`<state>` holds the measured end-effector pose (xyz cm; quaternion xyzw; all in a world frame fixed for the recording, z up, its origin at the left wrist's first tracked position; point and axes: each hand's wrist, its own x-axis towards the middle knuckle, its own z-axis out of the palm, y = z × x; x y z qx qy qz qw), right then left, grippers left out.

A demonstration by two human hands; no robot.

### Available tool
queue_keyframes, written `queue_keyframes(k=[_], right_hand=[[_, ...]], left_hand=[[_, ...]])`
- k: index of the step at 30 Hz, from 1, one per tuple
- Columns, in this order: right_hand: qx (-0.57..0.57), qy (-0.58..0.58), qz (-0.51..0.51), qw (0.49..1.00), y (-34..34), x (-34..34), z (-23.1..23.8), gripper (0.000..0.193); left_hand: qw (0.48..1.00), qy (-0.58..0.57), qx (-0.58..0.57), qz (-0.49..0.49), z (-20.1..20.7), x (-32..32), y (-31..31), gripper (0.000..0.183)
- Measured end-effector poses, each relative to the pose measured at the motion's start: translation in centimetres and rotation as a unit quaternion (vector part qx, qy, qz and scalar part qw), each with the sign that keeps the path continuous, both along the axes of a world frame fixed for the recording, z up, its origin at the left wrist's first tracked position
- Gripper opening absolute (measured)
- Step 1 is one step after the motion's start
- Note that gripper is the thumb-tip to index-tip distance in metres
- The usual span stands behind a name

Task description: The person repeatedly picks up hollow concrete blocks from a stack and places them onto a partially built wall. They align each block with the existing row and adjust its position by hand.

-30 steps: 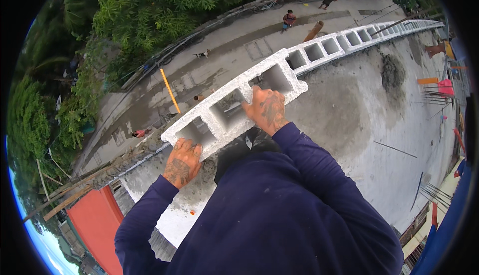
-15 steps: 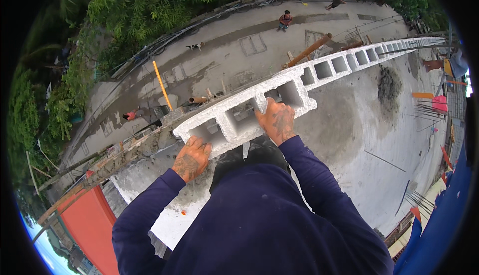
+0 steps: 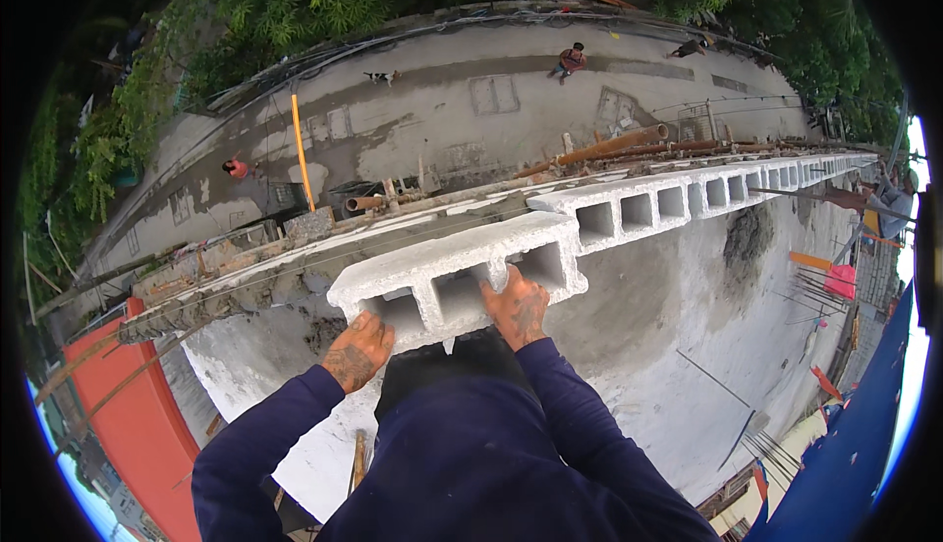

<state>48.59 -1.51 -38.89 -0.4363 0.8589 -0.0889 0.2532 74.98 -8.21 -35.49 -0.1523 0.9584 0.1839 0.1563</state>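
Note:
A grey hollow concrete block [image 3: 413, 269] is held between my two hands at the near side of the wall top. My left hand [image 3: 360, 347] has its fingers hooked over the block's left end cavity. Closed on the web between the middle and right cavities, my right hand [image 3: 517, 308] has its fingers partly hidden inside. The block's right end is close to the first block of a laid row [image 3: 595, 223]; I cannot tell whether they touch. Behind the held block runs a strip of grey mortar [image 3: 432, 230] along the wall top.
A taut string line runs along the wall. Beyond the edge, far below, lies a street [image 3: 393, 139] with people and a dog. An orange pole [image 3: 301, 154] and a rusty pipe [image 3: 629, 139] stand outside. At right are a person [image 3: 889, 208] and rebar [image 3: 776, 454].
The held block has shifted slightly left and toward me in the view, with both hands still on it. More of the mortar strip and the laid row now shows behind it.

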Motion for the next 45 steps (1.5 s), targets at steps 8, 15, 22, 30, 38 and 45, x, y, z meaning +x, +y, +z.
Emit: queue_keyframes(k=[8,15,22,30,38,45], right_hand=[[0.048,0.03,0.012,0.998,-0.8,0.5,-3.6,0.042],[0.056,0.016,-0.019,0.998,-1.9,0.3,-7.3,0.045],[0.098,0.008,-0.005,0.995,-2.3,0.7,-8.5,0.047],[0.132,0.0,-0.013,0.991,-4.2,0.9,-8.8,0.049],[0.135,0.029,-0.009,0.99,-3.7,1.0,-9.9,0.045],[0.093,0.04,-0.007,0.995,-2.5,1.1,-10.5,0.046]], left_hand=[[1.0,0.001,-0.001,-0.005,-3.8,0.5,-0.7,0.035],[1.0,-0.019,-0.001,-0.005,-8.8,0.2,-1.5,0.036],[1.0,-0.01,0.006,-0.001,-10.9,0.9,-1.5,0.035],[0.998,-0.052,0.04,0.012,-11.4,1.0,-1.7,0.038],[0.921,0.119,0.017,0.371,-7.8,1.1,0.5,0.051],[0.595,0.033,0.248,0.763,-13.4,0.3,2.0,0.096]])
